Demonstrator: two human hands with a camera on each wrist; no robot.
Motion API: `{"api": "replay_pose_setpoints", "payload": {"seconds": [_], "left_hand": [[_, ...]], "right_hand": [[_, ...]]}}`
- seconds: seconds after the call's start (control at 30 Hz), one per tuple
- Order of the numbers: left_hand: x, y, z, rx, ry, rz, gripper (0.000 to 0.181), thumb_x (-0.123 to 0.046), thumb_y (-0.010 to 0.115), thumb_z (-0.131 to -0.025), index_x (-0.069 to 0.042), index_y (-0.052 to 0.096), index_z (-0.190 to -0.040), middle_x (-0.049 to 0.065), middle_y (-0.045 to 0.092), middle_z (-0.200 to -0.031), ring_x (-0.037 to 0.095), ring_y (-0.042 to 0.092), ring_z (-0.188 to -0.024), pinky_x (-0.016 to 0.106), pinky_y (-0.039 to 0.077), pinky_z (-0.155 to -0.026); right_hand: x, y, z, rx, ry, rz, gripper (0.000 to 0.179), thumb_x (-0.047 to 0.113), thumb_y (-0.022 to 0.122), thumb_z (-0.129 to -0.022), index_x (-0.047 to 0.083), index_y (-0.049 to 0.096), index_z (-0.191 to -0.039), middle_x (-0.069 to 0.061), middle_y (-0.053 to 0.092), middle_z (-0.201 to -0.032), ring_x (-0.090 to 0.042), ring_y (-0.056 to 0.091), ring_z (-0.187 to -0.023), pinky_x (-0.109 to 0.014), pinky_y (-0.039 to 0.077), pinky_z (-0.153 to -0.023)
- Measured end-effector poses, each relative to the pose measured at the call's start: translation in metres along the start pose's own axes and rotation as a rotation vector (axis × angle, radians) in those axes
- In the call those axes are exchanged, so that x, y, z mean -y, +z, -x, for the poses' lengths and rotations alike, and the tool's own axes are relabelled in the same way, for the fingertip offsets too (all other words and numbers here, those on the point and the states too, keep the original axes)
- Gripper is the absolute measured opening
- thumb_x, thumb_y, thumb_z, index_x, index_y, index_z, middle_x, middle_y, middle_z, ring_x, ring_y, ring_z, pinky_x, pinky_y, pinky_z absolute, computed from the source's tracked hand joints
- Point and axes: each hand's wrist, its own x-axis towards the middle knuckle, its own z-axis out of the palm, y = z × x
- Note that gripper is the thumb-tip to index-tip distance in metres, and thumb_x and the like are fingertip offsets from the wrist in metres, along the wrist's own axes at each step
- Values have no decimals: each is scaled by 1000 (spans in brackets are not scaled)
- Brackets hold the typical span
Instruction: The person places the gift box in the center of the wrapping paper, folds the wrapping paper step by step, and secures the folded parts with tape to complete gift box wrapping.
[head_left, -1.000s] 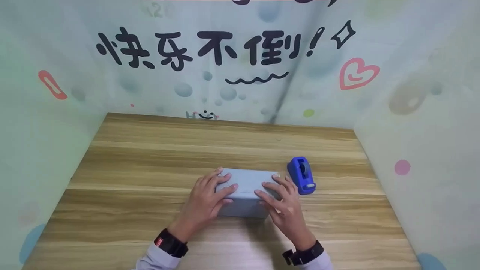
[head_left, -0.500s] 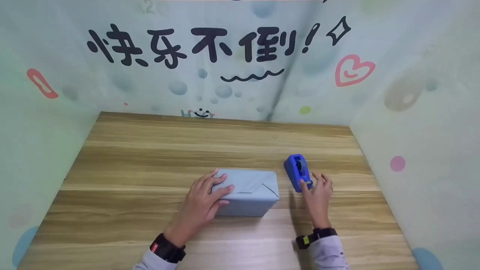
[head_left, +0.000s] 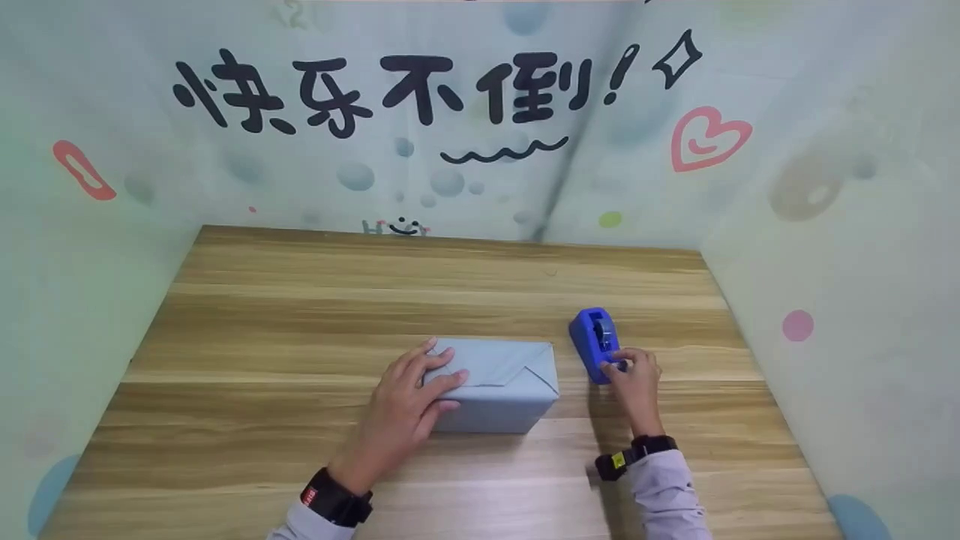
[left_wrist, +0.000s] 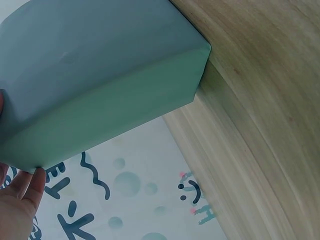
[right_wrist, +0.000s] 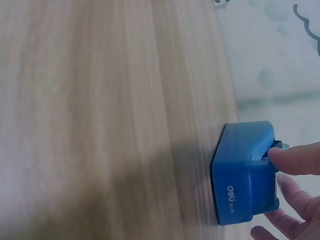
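A box wrapped in pale blue paper (head_left: 502, 364) lies on the table, a folded paper flap across its top. My left hand (head_left: 405, 390) grips its left end, fingers spread over the top and thumb against the front side. In the left wrist view the fingertips (left_wrist: 35, 187) curl at an edge of the box. To the right stands a blue tape dispenser (head_left: 585, 336) holding a roll of tape (head_left: 604, 334). The thumb and fingers of my right hand (head_left: 636, 379) pinch at the dispenser's front end, where the tape comes out; the tape end itself is hidden.
The wood-grain table (head_left: 337, 300) is bounded by a printed cloth backdrop (head_left: 315, 180) at the back and both sides. A small gap of table separates box and dispenser. Black wrist straps (head_left: 337, 496) sit on both wrists.
My right hand has left the box's right end and moved right to the tape dispenser, where its fingers have closed together. The left hand keeps its place on the box.
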Motion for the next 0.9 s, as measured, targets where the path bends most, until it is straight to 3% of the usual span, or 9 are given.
{"api": "replay_pose_setpoints", "payload": {"seconds": [0.17, 0.3, 0.37, 0.47, 0.63, 0.77, 0.9], "left_hand": [[0, 0, 0, -1, -1, 1, 33, -31, 65, -85, -28, 63, -118, 1, 55, -128, 24, 40, -132, 43, 34, -106], [0, 1, 0, 1, 2, -5, 32, -31, 65, -85, -27, 63, -117, 1, 55, -128, 25, 40, -131, 43, 34, -106], [0, 0, 0, 6, 0, -9, 32, -31, 65, -85, -27, 63, -117, 1, 55, -128, 25, 40, -131, 43, 34, -107], [0, -1, 0, 14, -9, -11, 32, -31, 64, -85, -28, 63, -117, 1, 55, -128, 25, 40, -131, 43, 34, -107], [-2, -2, 0, 21, -20, -11, 33, -31, 64, -85, -28, 63, -118, 0, 55, -129, 25, 40, -132, 44, 35, -107], [-2, -2, 0, 20, -16, -11, 32, -32, 64, -86, -28, 62, -118, 0, 54, -129, 25, 40, -132, 45, 35, -106], [-2, -1, 1, 20, -15, -17, 32, -32, 64, -86, -28, 63, -118, 0, 54, -129, 24, 39, -133, 43, 34, -107]], "right_hand": [[8, 1, -2, -27, -22, 41, 28, 5, 67, -79, -6, 62, -104, -27, 51, -117, -40, 39, -110, -49, 29, -95], [17, -8, -6, -53, 8, 2, 24, 12, 67, -82, -3, 67, -101, -23, 63, -104, -28, 54, -92, -33, 40, -82], [19, -13, -8, -42, 51, -69, 22, 12, 65, -85, -3, 68, -101, -18, 68, -96, -16, 57, -81, -22, 42, -72], [20, -21, -11, 23, 151, -205, 28, 8, 61, -87, -6, 62, -111, -11, 67, -88, -7, 54, -74, -17, 44, -66], [18, -26, -9, 104, 318, -478, 57, 2, 56, -86, 1, 33, -138, -3, 57, -82, -16, 57, -77, -32, 53, -71], [15, -25, -6, 81, 380, -631, 60, 1, 56, -86, -1, 26, -139, -4, 56, -81, -18, 59, -79, -36, 54, -68], [11, -23, -1, 45, 434, -722, 55, 3, 55, -87, -1, 29, -135, 1, 55, -75, -11, 56, -70, -24, 48, -57]]}}
